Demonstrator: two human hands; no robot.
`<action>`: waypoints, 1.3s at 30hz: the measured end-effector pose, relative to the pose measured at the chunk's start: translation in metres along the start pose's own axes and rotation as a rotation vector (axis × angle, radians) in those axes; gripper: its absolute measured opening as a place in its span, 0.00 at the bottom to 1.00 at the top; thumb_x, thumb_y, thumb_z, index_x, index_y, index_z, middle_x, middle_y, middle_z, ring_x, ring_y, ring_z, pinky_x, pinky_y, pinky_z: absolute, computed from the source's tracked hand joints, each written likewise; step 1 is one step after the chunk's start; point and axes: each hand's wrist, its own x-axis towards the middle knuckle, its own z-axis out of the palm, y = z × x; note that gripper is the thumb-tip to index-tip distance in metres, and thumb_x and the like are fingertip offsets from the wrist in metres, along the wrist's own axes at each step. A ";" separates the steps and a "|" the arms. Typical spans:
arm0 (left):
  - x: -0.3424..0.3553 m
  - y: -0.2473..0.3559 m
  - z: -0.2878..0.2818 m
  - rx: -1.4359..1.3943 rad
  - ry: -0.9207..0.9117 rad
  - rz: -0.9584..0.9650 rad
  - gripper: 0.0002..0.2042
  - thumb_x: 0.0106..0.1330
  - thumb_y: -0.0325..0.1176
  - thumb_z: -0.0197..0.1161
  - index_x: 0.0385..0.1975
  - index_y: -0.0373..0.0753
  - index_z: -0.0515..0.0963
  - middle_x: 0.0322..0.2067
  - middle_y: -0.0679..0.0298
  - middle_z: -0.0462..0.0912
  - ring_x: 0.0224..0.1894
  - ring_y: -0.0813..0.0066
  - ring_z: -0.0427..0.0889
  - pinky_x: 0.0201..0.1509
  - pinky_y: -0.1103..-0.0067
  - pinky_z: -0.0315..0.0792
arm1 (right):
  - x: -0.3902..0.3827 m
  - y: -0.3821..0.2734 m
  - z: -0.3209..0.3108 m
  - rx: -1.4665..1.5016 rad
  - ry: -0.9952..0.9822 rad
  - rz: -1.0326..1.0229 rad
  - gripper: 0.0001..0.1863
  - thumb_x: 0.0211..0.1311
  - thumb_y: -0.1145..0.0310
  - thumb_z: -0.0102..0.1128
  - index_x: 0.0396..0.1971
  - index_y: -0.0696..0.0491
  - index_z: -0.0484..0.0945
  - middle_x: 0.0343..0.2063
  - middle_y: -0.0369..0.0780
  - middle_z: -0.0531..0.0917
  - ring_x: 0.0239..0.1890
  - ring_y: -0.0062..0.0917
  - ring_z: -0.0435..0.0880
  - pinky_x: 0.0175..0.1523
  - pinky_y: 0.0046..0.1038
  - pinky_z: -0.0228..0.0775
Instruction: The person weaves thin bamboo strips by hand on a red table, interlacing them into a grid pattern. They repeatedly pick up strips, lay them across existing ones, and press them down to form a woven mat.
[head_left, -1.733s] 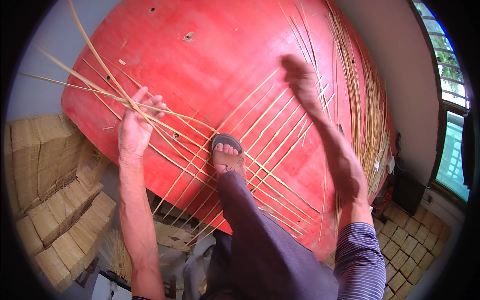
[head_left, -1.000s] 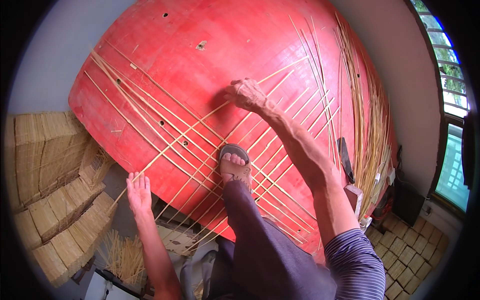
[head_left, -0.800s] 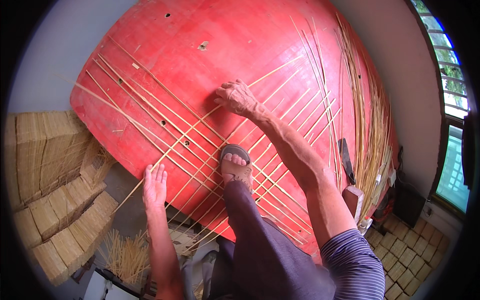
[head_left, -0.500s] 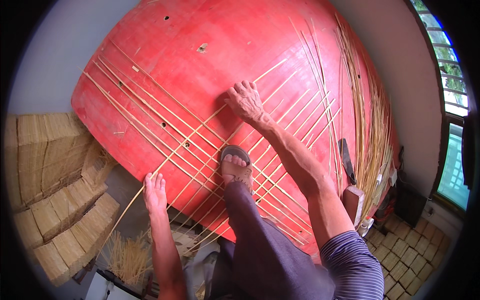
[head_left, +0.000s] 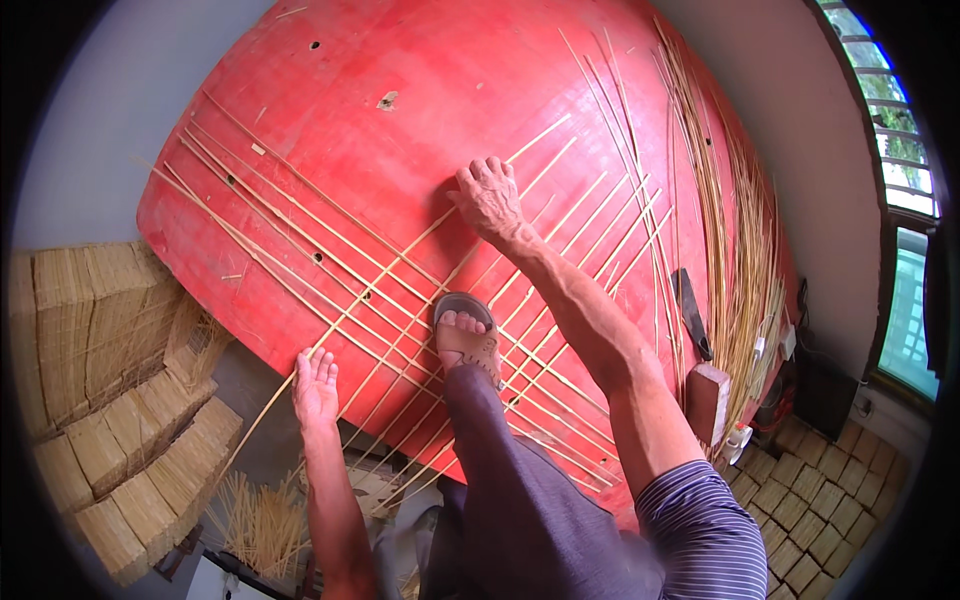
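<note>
A long pale bamboo strip (head_left: 400, 258) runs slantwise over the red board, crossing other strips laid on it. My right hand (head_left: 490, 200) is closed around it, knuckles up, near the middle of the board; its end sticks out past the fingers. At the board's near left edge my left hand (head_left: 317, 387) is palm up, the strip caught at its fingertips and trailing off to the lower left. Crossed strips (head_left: 560, 385) form an open lattice on the board. My sandalled foot (head_left: 466, 340) presses down on the crossings.
The red board (head_left: 440, 60) has a few small holes. A bundle of loose strips (head_left: 745, 270) lies along its right side, beside a dark flat blade (head_left: 690, 315) and a brown block (head_left: 707, 400). Stacked straw-coloured bundles (head_left: 140, 450) stand at left. A window (head_left: 900, 300) is at far right.
My left hand has shifted a little to the right along with the strip, which has slid slightly toward the upper right. My right hand keeps its grip. The whole view has shifted slightly.
</note>
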 end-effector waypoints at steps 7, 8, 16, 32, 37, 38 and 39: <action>0.002 -0.003 -0.007 0.022 0.082 -0.091 0.25 0.69 0.50 0.63 0.56 0.37 0.73 0.45 0.59 0.84 0.45 0.69 0.82 0.52 0.71 0.75 | 0.002 0.001 -0.003 0.006 -0.016 -0.002 0.17 0.53 0.58 0.69 0.37 0.53 0.78 0.36 0.42 0.77 0.45 0.38 0.74 0.53 0.45 0.64; -0.002 -0.001 -0.005 0.088 0.116 -0.140 0.25 0.69 0.50 0.64 0.55 0.37 0.74 0.42 0.59 0.84 0.43 0.69 0.83 0.50 0.72 0.76 | 0.002 0.001 -0.003 0.004 -0.022 0.001 0.17 0.53 0.58 0.69 0.37 0.53 0.78 0.36 0.42 0.77 0.44 0.38 0.74 0.53 0.45 0.64; -0.023 0.002 0.054 1.300 0.045 0.894 0.13 0.64 0.30 0.60 0.47 0.35 0.79 0.37 0.58 0.81 0.39 0.63 0.82 0.44 0.71 0.77 | -0.010 -0.041 -0.001 0.185 -0.032 -0.162 0.06 0.56 0.67 0.62 0.31 0.53 0.78 0.33 0.43 0.76 0.42 0.39 0.75 0.46 0.42 0.69; -0.047 -0.041 0.058 1.307 -0.052 0.937 0.13 0.59 0.21 0.60 0.45 0.34 0.75 0.40 0.53 0.74 0.42 0.54 0.78 0.47 0.65 0.74 | -0.036 -0.052 -0.004 0.364 -0.171 -0.180 0.08 0.47 0.72 0.68 0.28 0.52 0.79 0.28 0.41 0.76 0.36 0.41 0.79 0.40 0.41 0.73; -0.051 -0.038 0.046 1.340 -0.039 0.943 0.13 0.59 0.21 0.60 0.44 0.35 0.75 0.39 0.53 0.73 0.41 0.54 0.78 0.46 0.65 0.74 | -0.037 -0.065 0.003 0.391 -0.199 -0.199 0.08 0.47 0.72 0.68 0.27 0.53 0.78 0.29 0.42 0.76 0.37 0.41 0.79 0.41 0.41 0.73; -0.050 -0.038 0.048 1.323 -0.042 0.939 0.12 0.60 0.21 0.60 0.44 0.34 0.76 0.38 0.53 0.73 0.41 0.53 0.78 0.46 0.65 0.74 | -0.036 -0.062 0.002 0.381 -0.200 -0.210 0.08 0.48 0.72 0.68 0.27 0.53 0.78 0.29 0.42 0.76 0.37 0.41 0.79 0.41 0.41 0.73; -0.050 -0.038 0.050 1.310 -0.044 0.934 0.12 0.60 0.21 0.60 0.43 0.34 0.76 0.38 0.53 0.74 0.41 0.53 0.78 0.46 0.66 0.74 | -0.035 -0.061 0.001 0.374 -0.203 -0.221 0.07 0.48 0.72 0.68 0.27 0.53 0.78 0.29 0.42 0.76 0.37 0.41 0.79 0.40 0.41 0.73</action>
